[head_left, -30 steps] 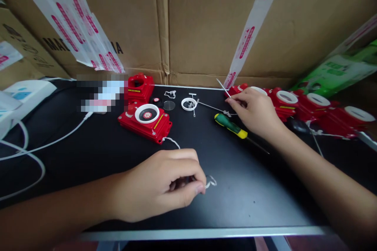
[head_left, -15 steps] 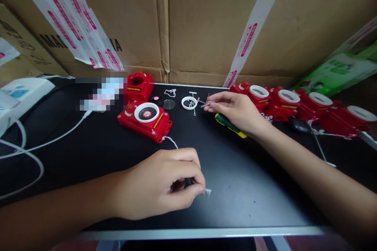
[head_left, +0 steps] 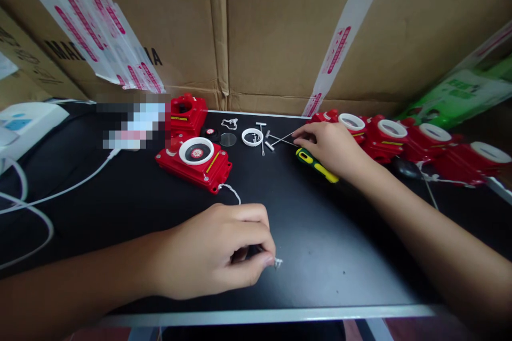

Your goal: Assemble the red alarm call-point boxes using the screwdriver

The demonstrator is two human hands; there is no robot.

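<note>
Left hand (head_left: 230,245): pinching white string (head_left: 279,262). Right hand (head_left: 332,146): bunched fingertips at T-headed metal rod (head_left: 286,137), grip unclear.

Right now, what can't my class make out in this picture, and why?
Head view:
Green-and-yellow screwdriver: blade hidden by right arm.
Small whitish piece: extent hidden by left hand.
Metal pieces in round white plastic ring: too small to identify.
White plastic block: cut off by left edge.

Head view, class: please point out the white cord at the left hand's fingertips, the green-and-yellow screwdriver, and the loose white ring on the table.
White cord (head_left: 279,262): head view, on its short exposed end.
Screwdriver (head_left: 317,166): head view, on its handle.
White ring (head_left: 252,144): head view, on its near rim.
</note>
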